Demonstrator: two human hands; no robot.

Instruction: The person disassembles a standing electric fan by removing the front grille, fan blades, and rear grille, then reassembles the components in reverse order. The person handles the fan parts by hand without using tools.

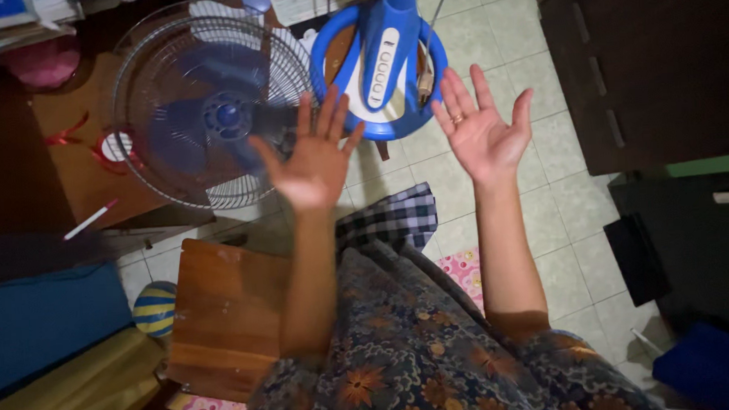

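Both our hands empty, palms up, fingers spread: left hand (312, 162) nearer the round blue-bladed wire-cage fan (213, 113), just beyond it; right hand (486, 130) sits beside fan's blue base (379, 65).

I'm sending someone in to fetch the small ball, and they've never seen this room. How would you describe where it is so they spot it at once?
Start at the big blue fan lying with its wire cage facing up. Come down past the left hand to the brown wooden board. The ball sits against that board's left edge on the tiled floor; it is the only round thing with blue and yellow stripes.
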